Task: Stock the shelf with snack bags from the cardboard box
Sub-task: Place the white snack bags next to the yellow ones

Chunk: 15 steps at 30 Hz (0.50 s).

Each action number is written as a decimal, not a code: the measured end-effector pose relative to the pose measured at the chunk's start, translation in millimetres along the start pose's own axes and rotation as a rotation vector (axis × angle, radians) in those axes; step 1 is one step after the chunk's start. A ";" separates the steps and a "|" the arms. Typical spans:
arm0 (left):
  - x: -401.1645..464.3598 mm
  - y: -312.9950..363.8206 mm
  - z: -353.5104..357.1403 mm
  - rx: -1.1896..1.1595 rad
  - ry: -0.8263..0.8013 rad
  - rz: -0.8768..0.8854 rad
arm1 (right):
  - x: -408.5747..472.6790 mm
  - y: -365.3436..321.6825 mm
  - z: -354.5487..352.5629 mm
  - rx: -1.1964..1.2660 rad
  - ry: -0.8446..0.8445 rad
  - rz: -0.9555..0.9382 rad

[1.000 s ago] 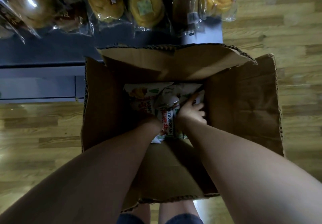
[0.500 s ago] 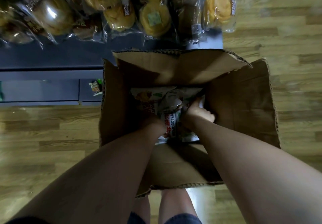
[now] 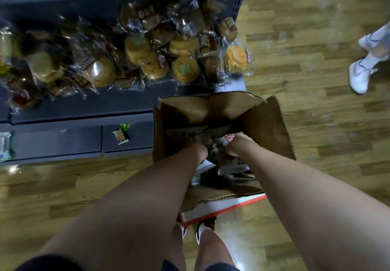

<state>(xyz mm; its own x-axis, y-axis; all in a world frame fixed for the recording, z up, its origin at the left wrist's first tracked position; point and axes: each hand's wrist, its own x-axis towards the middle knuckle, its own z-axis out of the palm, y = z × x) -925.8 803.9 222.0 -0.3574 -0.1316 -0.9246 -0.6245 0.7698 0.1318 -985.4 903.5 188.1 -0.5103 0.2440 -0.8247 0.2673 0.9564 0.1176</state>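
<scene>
An open cardboard box (image 3: 268,127) stands on the wooden floor in front of a dark shelf (image 3: 84,110). Both my arms reach down into it. My left hand (image 3: 193,147) is buried among the white and green snack bags (image 3: 232,166), gripping them. My right hand (image 3: 237,144) is closed on a bag with red lettering (image 3: 229,139). The bags appear lifted toward the box opening. The image is blurred, so fingers are hard to make out.
The shelf's upper level holds several wrapped breads and buns (image 3: 147,55). A single small snack pack (image 3: 121,136) lies on the lowest level, another pack (image 3: 5,146) at far left. Another person's white-shoed feet (image 3: 360,74) stand at right. My own legs are below.
The view has pulled back and up, showing more shelf and another person's feet. Both hands have gathered the bags and risen slightly inside the box.
</scene>
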 end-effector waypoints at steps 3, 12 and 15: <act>-11.9 0.2 -14.7 -0.065 0.055 0.109 | -7.8 4.6 -5.8 0.022 -0.010 -0.029; -76.5 -25.5 -46.4 -0.430 0.237 0.215 | -118.1 25.2 -40.4 0.470 0.061 -0.374; -89.3 -35.9 -48.0 -0.519 0.293 0.252 | -129.2 34.1 -47.7 0.573 0.056 -0.385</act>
<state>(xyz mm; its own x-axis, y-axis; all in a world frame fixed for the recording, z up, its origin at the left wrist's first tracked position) -904.7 758.0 317.0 -0.6661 -0.2077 -0.7163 -0.7248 0.4066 0.5561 -949.3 912.3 325.0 -0.6928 -0.0730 -0.7174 0.4405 0.7448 -0.5012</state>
